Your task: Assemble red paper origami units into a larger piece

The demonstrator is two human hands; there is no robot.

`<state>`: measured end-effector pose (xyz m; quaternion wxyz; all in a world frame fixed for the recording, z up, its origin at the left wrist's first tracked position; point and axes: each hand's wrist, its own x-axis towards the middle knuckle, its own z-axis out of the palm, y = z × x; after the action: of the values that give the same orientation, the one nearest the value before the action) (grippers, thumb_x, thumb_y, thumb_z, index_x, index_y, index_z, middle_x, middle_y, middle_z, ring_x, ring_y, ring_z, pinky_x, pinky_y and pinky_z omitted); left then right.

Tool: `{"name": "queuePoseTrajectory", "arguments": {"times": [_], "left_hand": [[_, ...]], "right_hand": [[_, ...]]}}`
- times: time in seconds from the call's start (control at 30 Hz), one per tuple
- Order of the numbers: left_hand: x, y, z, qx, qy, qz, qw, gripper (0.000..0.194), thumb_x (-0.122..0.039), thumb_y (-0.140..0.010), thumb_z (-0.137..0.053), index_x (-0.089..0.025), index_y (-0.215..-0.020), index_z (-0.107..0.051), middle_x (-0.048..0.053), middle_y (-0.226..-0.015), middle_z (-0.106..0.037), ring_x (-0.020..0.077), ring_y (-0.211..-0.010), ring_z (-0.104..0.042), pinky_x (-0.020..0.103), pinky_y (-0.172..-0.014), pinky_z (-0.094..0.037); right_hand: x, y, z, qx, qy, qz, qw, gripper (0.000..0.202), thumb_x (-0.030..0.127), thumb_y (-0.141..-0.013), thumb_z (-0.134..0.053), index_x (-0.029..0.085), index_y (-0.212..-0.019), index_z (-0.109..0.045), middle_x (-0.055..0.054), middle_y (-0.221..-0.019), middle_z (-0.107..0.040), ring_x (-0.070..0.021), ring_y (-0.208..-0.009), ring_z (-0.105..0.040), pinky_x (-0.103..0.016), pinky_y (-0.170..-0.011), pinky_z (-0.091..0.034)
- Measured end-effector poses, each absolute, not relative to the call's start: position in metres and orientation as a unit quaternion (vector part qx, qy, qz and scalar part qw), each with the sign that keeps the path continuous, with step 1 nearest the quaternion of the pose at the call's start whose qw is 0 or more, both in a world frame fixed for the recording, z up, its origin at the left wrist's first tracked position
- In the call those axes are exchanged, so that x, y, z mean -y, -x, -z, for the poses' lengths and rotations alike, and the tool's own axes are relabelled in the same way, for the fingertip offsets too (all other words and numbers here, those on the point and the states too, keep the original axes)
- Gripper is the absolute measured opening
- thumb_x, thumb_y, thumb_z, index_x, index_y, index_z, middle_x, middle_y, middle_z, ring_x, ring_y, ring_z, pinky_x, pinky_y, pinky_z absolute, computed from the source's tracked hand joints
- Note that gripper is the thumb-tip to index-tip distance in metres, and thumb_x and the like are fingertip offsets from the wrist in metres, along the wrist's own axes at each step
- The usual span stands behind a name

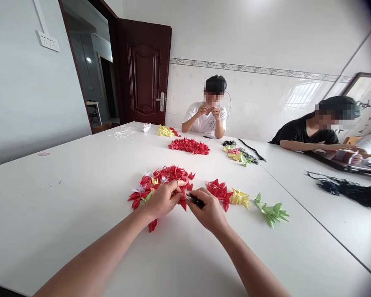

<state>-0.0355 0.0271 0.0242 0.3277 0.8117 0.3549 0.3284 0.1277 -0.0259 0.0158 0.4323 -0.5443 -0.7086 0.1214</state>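
Note:
My left hand pinches a red folded paper piece over the white table. Close on its right, my right hand is closed around a small black tool, whose tip is at the red piece. Behind my left hand lies a heap of red folded paper pieces with a few white, yellow and green ones among them. To the right of my hands are a red cluster, a yellow cluster and a green cluster.
Farther back lie a red pile, a yellow pile, white strings and mixed paper pieces. Dark cords lie at the right. One person sits across the table, another at the right.

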Motion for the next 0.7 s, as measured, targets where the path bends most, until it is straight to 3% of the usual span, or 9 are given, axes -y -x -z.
{"name": "queuePoseTrajectory", "arguments": {"times": [0.17,0.4,0.7], "left_hand": [[-0.023,0.035,-0.029,-0.351,-0.816,-0.31,0.338,0.04,-0.031,-0.084,-0.045,-0.017,-0.122,-0.048,0.006,-0.091,-0.068,0.0169,-0.076,-0.063,0.027,-0.066,-0.049],[-0.039,0.056,-0.039,-0.396,-0.845,-0.256,0.25,0.025,-0.031,-0.081,-0.046,-0.02,-0.095,-0.064,0.003,-0.095,-0.068,0.0183,-0.082,-0.063,0.027,-0.073,-0.048],[-0.054,0.057,-0.016,-0.392,-0.872,-0.258,0.138,0.025,-0.028,-0.08,-0.049,-0.022,-0.099,-0.063,0.004,-0.096,-0.064,0.019,-0.088,-0.059,0.027,-0.075,-0.045]], "right_hand": [[0.022,-0.133,-0.015,0.714,0.543,-0.1,0.431,0.012,0.024,-0.076,-0.053,0.019,-0.077,-0.064,-0.002,-0.071,-0.057,-0.0127,-0.062,-0.053,-0.022,-0.056,-0.042],[0.012,-0.184,-0.023,0.583,0.653,-0.064,0.479,0.026,0.04,-0.074,-0.053,0.017,-0.074,-0.064,-0.003,-0.066,-0.059,-0.0152,-0.059,-0.051,-0.025,-0.055,-0.039],[0.01,-0.214,-0.017,0.501,0.718,-0.097,0.474,0.031,0.045,-0.071,-0.052,0.016,-0.073,-0.065,0.001,-0.052,-0.05,-0.012,-0.047,-0.041,-0.024,-0.045,-0.033]]}}
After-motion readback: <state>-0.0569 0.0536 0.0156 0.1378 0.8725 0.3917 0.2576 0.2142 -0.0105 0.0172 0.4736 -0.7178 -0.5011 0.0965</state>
